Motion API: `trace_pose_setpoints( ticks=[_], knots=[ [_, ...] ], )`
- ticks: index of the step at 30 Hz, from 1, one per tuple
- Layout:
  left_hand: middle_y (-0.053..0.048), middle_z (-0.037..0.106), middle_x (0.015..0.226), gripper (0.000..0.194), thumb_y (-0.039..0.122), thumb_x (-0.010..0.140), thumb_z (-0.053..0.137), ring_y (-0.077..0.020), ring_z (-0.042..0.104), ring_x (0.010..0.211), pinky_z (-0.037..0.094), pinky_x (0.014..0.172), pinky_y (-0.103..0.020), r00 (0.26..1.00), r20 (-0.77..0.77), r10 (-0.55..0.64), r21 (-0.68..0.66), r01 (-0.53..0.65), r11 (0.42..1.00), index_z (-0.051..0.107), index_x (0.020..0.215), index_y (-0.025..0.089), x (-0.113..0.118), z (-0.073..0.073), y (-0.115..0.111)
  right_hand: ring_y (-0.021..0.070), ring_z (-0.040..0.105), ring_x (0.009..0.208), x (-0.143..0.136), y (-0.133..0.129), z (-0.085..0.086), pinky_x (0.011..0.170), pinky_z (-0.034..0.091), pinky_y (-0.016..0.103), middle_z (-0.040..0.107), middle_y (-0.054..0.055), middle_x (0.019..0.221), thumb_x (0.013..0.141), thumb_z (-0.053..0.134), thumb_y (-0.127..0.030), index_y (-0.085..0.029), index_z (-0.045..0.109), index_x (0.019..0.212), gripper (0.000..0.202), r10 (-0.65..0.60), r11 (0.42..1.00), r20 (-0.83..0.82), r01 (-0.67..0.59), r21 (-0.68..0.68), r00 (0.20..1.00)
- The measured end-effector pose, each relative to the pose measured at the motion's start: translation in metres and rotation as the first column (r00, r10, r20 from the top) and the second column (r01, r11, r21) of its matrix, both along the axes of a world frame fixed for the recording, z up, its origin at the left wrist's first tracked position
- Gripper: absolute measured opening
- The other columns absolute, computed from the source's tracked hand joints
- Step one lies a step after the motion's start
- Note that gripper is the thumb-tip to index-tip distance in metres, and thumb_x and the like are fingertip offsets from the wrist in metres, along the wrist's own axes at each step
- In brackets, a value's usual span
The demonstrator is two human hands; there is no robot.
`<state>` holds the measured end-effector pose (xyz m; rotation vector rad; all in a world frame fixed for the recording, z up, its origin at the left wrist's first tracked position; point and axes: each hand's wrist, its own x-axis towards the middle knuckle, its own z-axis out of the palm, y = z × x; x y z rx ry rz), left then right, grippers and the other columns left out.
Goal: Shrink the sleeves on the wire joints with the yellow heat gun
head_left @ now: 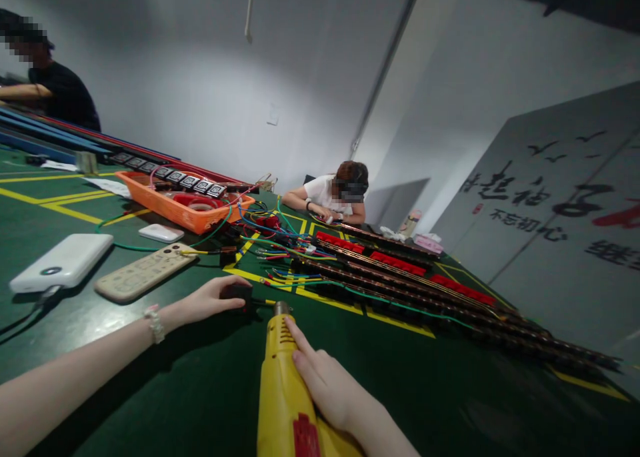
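My left hand (220, 298) is closed on a small black block (243, 298) just above the green table. From the block a short yellow wire (265, 302) sticks out to the right, its end close to the nozzle. A yellow heat gun (283, 377) is in my right hand (323, 374), its metal nozzle (281, 308) pointing away from me. The fingers of that hand lie along the gun's side, and the far side of the grip is hidden. Left of my left hand lie a beige phone-shaped case (145, 274) and another dark block (229, 256) on a yellow wire.
A white power bank (63, 262) with a cable lies at left. Behind stands an orange basket (200, 220) holding red parts. Long dark strips (400, 294), loose wires (280, 244) and red pieces (400, 262) spread to the right. Two people (325, 194) sit beyond.
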<state>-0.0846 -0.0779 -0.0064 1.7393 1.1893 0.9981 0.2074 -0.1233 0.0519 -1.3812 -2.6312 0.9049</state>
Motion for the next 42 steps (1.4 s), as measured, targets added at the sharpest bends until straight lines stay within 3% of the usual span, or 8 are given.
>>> trace_pose_setpoints(
  ticks=[3,7,24,29,31,34,38,42],
  knots=[
    [-0.005,0.063,0.101,0.044,0.045,0.07,0.06,-0.022,0.058,0.093,0.045,0.084,-0.032,0.999,-0.044,0.004,0.027,-0.002,1.0,0.056,0.106,0.019,0.005,0.001,0.0,0.0233,0.054,0.095,-0.001,0.003,-0.001,0.081,0.034,0.035,0.057,0.008,0.107,0.088,0.009,-0.059,-0.034,0.006,0.14,0.058,0.035,0.999,-0.021,-0.035,-0.012,0.999],
    [-0.003,0.063,0.1,0.042,0.046,0.072,0.057,-0.0217,0.058,0.092,0.044,0.083,-0.03,0.989,-0.151,0.01,0.048,-0.003,0.999,0.057,0.105,0.02,0.009,0.001,0.002,0.0233,0.056,0.085,-0.007,0.005,-0.002,0.077,0.036,0.036,0.06,0.007,0.091,0.088,0.005,-0.058,-0.034,0.002,0.14,0.058,0.048,0.999,0.017,-0.048,0.008,0.999],
    [-0.007,0.056,0.116,0.048,0.045,0.075,0.055,-0.0234,0.051,0.106,0.04,0.093,-0.035,0.985,-0.153,0.075,0.181,-0.047,0.982,0.049,0.115,0.02,0.006,-0.006,0.004,0.0224,0.058,0.083,-0.03,0.007,0.003,0.075,0.039,0.035,0.06,0.01,0.093,0.089,0.006,-0.055,-0.03,0.003,0.141,0.058,0.084,0.995,0.074,-0.087,0.04,0.994],
    [-0.008,0.052,0.121,0.056,0.043,0.077,0.053,-0.0231,0.049,0.111,0.04,0.094,-0.037,0.98,-0.187,0.069,0.228,-0.025,0.973,0.037,0.125,0.02,0.007,-0.01,0.005,0.0232,0.048,0.104,-0.015,-0.015,0.015,0.09,0.034,0.037,0.052,0.009,0.116,0.091,0.028,-0.045,-0.026,0.035,0.134,0.048,-0.036,0.929,0.002,0.033,0.368,0.999],
    [-0.009,0.051,0.121,0.056,0.043,0.077,0.052,-0.0236,0.048,0.112,0.039,0.094,-0.037,0.975,-0.211,0.07,0.251,-0.015,0.968,0.037,0.126,0.019,0.007,-0.011,0.006,0.0211,0.045,0.108,-0.004,-0.034,0.016,0.092,0.034,0.036,0.049,0.006,0.12,0.091,0.03,-0.04,-0.029,0.034,0.134,0.045,-0.075,0.915,-0.03,0.08,0.395,0.997],
    [-0.01,0.05,0.123,0.056,0.044,0.078,0.051,-0.0241,0.047,0.113,0.037,0.096,-0.039,0.963,-0.253,0.09,0.298,-0.011,0.954,0.037,0.126,0.018,0.006,-0.012,0.008,0.0245,0.043,0.112,0.009,-0.065,0.006,0.094,0.034,0.038,0.046,0.005,0.125,0.083,0.041,-0.055,-0.033,0.024,0.138,0.062,-0.033,0.948,-0.022,0.038,0.316,0.999],
    [-0.009,0.051,0.12,0.049,0.046,0.079,0.048,-0.024,0.048,0.111,0.037,0.095,-0.038,0.946,-0.305,0.109,0.329,-0.002,0.944,0.043,0.12,0.018,0.007,-0.01,0.008,0.0317,0.048,0.103,0.004,-0.087,-0.018,0.089,0.037,0.044,0.05,0.009,0.118,0.05,0.061,-0.073,-0.028,0.018,0.14,0.11,-0.073,0.934,-0.021,0.076,0.349,0.997],
    [-0.008,0.058,0.107,0.042,0.047,0.08,0.046,-0.0226,0.054,0.098,0.043,0.085,-0.036,0.935,-0.344,0.092,0.297,0.016,0.955,0.047,0.111,0.019,0.007,-0.008,0.006,0.0316,0.049,0.101,-0.011,-0.086,-0.024,0.088,0.037,0.043,0.052,0.01,0.114,0.045,0.06,-0.077,-0.026,0.015,0.141,0.118,-0.114,0.922,-0.091,0.139,0.361,0.989]
  ],
)
